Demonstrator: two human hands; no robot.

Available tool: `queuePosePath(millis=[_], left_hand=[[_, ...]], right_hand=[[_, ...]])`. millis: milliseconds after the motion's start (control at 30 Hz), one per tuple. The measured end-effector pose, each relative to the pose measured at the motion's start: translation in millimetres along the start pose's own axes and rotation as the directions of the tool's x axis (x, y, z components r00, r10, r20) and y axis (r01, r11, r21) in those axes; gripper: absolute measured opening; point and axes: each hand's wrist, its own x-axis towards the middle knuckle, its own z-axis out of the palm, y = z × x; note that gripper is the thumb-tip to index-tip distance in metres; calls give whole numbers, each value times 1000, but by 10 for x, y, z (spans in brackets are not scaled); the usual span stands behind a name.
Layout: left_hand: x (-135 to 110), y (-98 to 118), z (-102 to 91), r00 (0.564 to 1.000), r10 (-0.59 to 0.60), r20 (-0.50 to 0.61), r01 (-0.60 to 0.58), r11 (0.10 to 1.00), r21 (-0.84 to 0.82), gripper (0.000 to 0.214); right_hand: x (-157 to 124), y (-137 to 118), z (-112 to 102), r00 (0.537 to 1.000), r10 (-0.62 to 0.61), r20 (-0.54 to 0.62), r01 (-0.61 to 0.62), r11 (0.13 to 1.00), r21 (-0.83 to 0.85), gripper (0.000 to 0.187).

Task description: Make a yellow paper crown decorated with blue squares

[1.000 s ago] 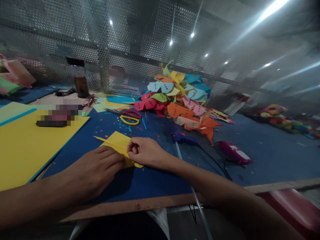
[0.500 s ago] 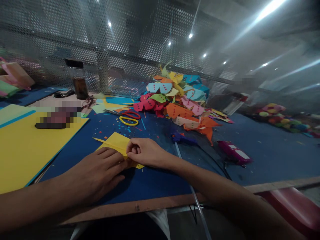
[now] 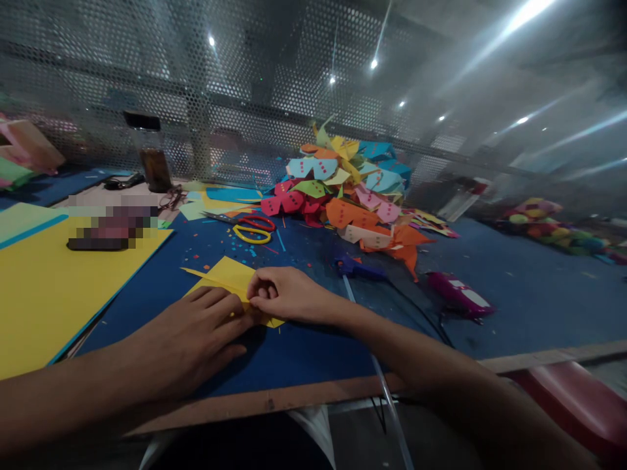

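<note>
Left hand (image 3: 196,333) palm down, open, fingers together and slightly bent, resting on a small folded yellow paper (image 3: 225,269). Paper lies on the blue-topped table (image 3: 313,359) near its front edge, one narrow strip of it jutting out to the left past the fingers. Right hand (image 3: 294,297) meets the left over the same paper: fingers curled in, thumb and forefinger brought down together on it. Whether they pinch the paper or only press it, cannot tell.

Surroundings, left to right. Far left: pastel pieces (image 3: 34,147), shape unclear. Nearer, a large yellow sheet (image 3: 59,294) with a blue edge showing beneath; a dark object (image 3: 98,243), mostly pixelated, on top of it. Behind, a black-lidded jar (image 3: 157,171), brown contents, upright. Scissors (image 3: 253,234) with red and yellow handles lie beyond the small paper, coloured scraps (image 3: 240,250) scattered just this side of them. Centre back: heap of paper cut-outs (image 3: 343,215), pink, orange, blue, green and yellow, many with dots. In front of the heap, a blue-purple tool (image 3: 365,269) with a dark cord. Next, a magenta packet (image 3: 460,296) bearing white patches. Far right, a blurred multicoloured pile (image 3: 553,228); below the table edge, a red seat (image 3: 578,395).
</note>
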Motion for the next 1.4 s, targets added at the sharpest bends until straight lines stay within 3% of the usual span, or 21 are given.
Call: queuePosePath(millis=[500,667,833,1200,1400], left_hand=[[-11,24,-19,998,42,53,-43,999,23,22],[8,68,-83,992,101,77,-106,992,66,18],[37,96,-133,990,140,32,-143,984,107,21],[31,120,-137,996,82,41,-85,994,73,19],[44,121,-192,990,130,59,-136,984,115,22]], right_hand=[[0,4,13,1000,-7,-21,7,1000,-25,10],[11,24,24,999,-37,-25,36,998,-57,13],[14,18,26,999,-26,-29,23,996,-81,16],[34,81,31,999,-37,-24,37,999,-22,16],[46,95,33,998,-49,-30,48,999,-8,19]])
